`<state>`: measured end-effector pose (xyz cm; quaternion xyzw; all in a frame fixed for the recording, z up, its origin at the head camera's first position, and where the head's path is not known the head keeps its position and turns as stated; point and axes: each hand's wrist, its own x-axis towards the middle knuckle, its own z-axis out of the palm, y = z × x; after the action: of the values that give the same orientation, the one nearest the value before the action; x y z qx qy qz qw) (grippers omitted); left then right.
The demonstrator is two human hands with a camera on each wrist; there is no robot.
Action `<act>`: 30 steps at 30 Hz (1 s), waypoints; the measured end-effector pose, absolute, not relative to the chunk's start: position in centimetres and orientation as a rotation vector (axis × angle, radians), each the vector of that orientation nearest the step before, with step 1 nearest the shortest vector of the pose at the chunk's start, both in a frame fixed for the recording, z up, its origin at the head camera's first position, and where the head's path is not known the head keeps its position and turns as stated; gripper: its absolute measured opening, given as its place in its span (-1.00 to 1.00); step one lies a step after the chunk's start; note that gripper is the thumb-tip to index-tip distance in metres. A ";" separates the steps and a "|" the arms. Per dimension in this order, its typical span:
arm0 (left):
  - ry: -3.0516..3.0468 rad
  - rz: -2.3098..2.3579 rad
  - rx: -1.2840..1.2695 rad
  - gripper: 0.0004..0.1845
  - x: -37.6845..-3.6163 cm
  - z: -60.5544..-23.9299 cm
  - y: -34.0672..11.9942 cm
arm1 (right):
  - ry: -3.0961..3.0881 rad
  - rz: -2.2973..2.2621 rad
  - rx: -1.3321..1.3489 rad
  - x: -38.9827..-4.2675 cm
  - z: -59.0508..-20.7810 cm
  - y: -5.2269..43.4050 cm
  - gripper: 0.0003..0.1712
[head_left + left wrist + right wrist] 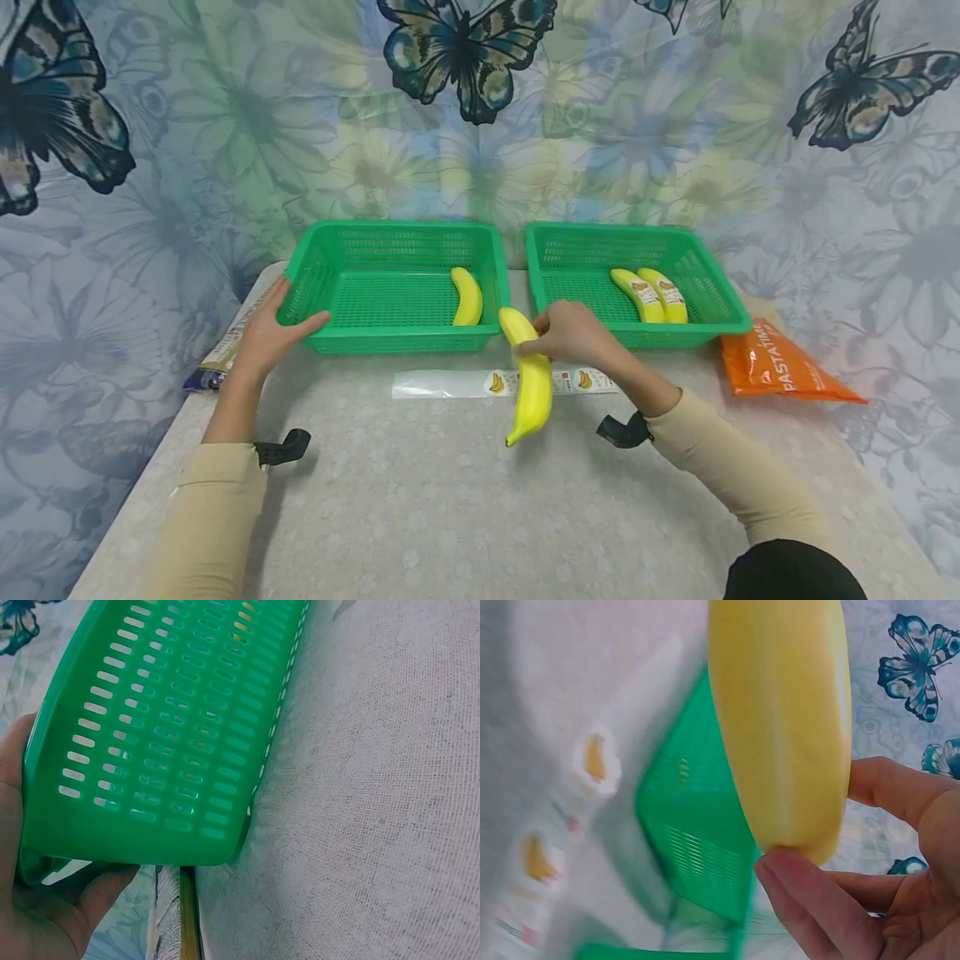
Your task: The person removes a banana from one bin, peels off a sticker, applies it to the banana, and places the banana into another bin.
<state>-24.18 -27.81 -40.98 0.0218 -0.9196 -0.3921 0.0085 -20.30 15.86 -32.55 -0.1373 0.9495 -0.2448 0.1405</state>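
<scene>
My right hand (566,335) pinches a plain yellow banana (534,390) near its upper end, thumb in front, in the air over the table. Its stem end hangs down toward me. In the right wrist view, fingertips (802,874) press the end of the banana. My left hand (268,337) holds the front left corner of the left green basket (405,340), thumb along the rim. The left wrist view shows fingers (109,892) against the basket's end, under the rim. One banana (467,298) without a visible label lies at that basket's right side.
The right green basket (645,336) has two labelled bananas (648,296) inside. A clear strip with banana stickers (450,385) lies behind the held banana. An orange pasta packet (780,362) lies at right, another packet (217,358) at left. A butterfly-print cloth (247,125) hangs behind.
</scene>
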 end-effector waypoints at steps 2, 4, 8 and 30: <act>-2.865 -1.241 0.062 0.11 -24.1 -41.1 -28.0 | 2.743 -0.720 -0.401 -19.4 -33.9 16.3 -0.64; -2.852 -1.259 0.053 0.10 -24.1 -41.2 -28.1 | 2.743 -0.734 -0.403 -18.6 -35.4 16.6 -0.63; -2.834 -1.277 0.037 0.08 -24.1 -41.3 -28.1 | 2.734 -0.766 -0.376 -17.3 -38.3 17.4 -0.55; -2.769 -1.132 0.061 0.04 -23.3 -40.6 -26.6 | 2.702 -0.824 -0.109 -14.6 -43.3 19.4 -0.58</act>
<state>-23.33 -26.56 -40.59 0.0205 -0.9228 -0.3773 0.0746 -14.61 19.37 -43.33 -0.0381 0.9440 -0.2878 0.1569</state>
